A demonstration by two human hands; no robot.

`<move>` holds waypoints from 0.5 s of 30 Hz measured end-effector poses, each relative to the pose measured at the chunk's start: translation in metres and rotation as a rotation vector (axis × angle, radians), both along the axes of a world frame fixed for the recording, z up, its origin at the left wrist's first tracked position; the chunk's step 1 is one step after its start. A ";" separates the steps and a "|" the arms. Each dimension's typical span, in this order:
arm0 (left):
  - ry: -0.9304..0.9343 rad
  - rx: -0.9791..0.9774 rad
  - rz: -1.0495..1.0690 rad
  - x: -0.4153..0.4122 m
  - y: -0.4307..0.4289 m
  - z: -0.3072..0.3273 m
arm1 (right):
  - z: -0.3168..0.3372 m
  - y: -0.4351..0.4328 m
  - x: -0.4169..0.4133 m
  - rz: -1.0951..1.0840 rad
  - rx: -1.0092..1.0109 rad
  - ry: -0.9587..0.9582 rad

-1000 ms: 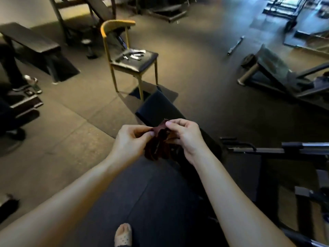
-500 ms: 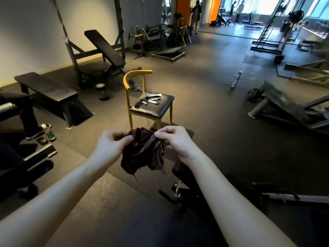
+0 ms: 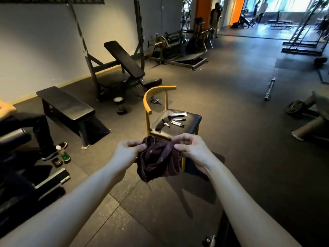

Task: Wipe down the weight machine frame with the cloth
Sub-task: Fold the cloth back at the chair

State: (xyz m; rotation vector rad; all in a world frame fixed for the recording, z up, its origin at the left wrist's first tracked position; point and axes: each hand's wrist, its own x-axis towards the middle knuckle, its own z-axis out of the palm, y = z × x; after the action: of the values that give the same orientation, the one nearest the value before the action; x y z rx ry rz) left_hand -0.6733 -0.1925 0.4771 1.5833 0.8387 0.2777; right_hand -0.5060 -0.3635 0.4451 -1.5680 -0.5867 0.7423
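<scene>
1. Stretches both bare forearms forward from the lower corners of the view, converging over the dark floor [image 3: 240, 148].
2. Grips the upper left edge of the dark maroon cloth [image 3: 158, 161] with the left hand [image 3: 127, 151]: back of the hand turned up, fingers curled in, thumb pressing the fabric against them.
3. Pinches the upper right edge of the cloth with the right hand [image 3: 191, 148]: thumb and forefinger closed on a fold, remaining fingers curled loosely above.
4. Holds the hands near each other but apart, the cloth bunched between them and hanging below in crumpled folds, clear of the floor.
5. Faces a yellow-framed chair [image 3: 192, 122] just beyond the cloth, its seat's near edge hidden behind cloth and right hand.
6. Shows several markers [image 3: 178, 123] lying near the middle of the seat and a pale flat packet [image 3: 178, 114] toward its far edge.
7. Takes in a flat bench [image 3: 65, 104] to the left, an incline bench [image 3: 124, 59] beyond it by the wall, and a dumbbell [image 3: 120, 106] on the floor between them and the chair.
8. Catches a green bottle [image 3: 63, 154] upright on the floor at the left, just beside another person's shoe [image 3: 53, 152].
9. Includes a barbell [image 3: 269, 88] lying on the floor far to the right.
</scene>
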 end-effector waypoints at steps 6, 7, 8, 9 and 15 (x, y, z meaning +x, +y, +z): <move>0.055 -0.120 0.003 0.124 0.086 -0.012 | -0.001 0.079 0.112 -0.080 -0.090 0.008; 0.057 -0.136 0.008 0.144 0.097 -0.019 | -0.003 0.089 0.130 -0.108 -0.111 0.008; 0.056 -0.153 0.007 0.165 0.108 -0.028 | -0.006 0.100 0.148 -0.137 -0.130 0.013; 0.057 -0.173 -0.002 0.186 0.117 -0.037 | -0.011 0.110 0.167 -0.163 -0.148 0.021; 0.095 -0.297 -0.011 0.302 0.166 -0.101 | -0.065 0.169 0.268 -0.250 -0.297 0.040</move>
State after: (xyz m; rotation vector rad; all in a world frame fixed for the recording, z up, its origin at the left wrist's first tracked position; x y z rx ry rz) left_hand -0.3710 -0.0262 0.3761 1.3302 0.8996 0.0651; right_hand -0.2385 -0.1942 0.3806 -1.8548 -0.2506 0.6897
